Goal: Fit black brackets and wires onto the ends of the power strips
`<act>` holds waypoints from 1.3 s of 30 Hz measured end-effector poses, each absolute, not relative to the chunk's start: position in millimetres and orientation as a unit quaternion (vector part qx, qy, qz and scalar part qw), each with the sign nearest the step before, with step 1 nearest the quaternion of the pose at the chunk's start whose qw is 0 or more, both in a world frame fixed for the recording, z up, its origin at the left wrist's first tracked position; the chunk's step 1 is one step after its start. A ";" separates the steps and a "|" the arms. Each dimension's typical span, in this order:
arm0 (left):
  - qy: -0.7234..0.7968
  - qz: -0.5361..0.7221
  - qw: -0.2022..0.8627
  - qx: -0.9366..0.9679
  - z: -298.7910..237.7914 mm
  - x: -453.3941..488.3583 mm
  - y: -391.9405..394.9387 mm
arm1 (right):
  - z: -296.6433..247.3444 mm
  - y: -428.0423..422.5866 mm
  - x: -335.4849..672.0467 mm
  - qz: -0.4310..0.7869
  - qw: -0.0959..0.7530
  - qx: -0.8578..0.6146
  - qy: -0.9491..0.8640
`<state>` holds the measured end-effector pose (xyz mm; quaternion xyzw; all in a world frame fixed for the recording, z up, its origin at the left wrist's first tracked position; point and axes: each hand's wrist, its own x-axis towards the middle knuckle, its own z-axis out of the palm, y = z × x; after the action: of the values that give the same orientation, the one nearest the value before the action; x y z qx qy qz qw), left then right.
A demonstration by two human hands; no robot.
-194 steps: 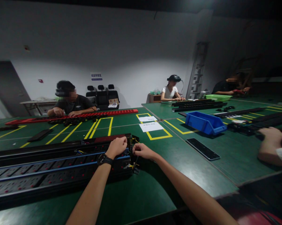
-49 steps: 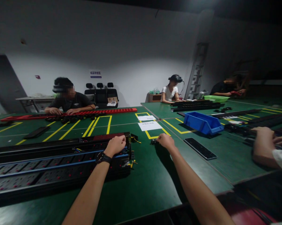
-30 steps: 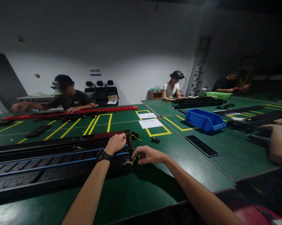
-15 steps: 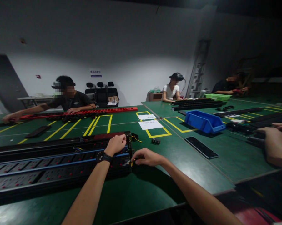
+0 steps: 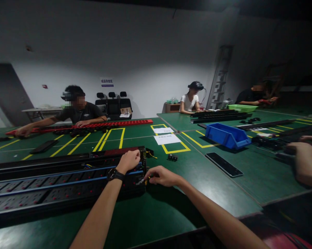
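Observation:
Long black power strips (image 5: 67,191) with rows of sockets and red dots lie side by side on the green table, blue strips running along them. My left hand (image 5: 130,161), with a dark watch on the wrist, is curled over their right end, its fingertips partly hidden. Just off that same end, my right hand (image 5: 162,175) has thumb and forefinger drawn together at a yellow wire (image 5: 146,180). A small pale part (image 5: 140,181) shows beside those fingertips. Another yellow wire (image 5: 153,155) sticks out beyond my left hand. A small black part (image 5: 172,157) lies farther right.
A phone (image 5: 223,164) and a blue bin (image 5: 227,135) stand to the right. Paper sheets (image 5: 167,139) lie ahead. A co-worker's hand (image 5: 308,159) is near at right; people sit across the table (image 5: 197,180), one by a long red rail (image 5: 125,123).
My hands stay at the end of the power strips, the right one shifting only slightly. The co-worker at the far left has drawn a hand a little to the right. The view has shifted slightly.

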<state>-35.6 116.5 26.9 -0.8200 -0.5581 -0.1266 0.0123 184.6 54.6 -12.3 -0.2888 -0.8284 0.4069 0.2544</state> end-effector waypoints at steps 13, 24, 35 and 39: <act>-0.552 -0.133 0.019 -0.823 26.0 -37.3 116.8 | -23.4 60.8 185.0 0.521 0.283 -0.260 -0.762; -0.546 -0.138 0.023 -0.826 24.6 -37.6 117.8 | -14.5 60.9 187.5 0.469 0.265 -0.251 -0.805; -0.560 -0.127 0.013 -0.819 26.6 -36.2 116.7 | -14.8 56.9 183.5 0.427 0.289 -0.275 -0.811; -0.557 -0.129 0.014 -0.820 26.7 -36.1 116.5 | -16.5 56.6 182.8 0.434 0.302 -0.280 -0.801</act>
<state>-36.1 116.5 26.7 -0.8202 -0.5572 -0.1286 0.0137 182.8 56.6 -16.5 -0.2801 -0.8009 0.4344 0.3023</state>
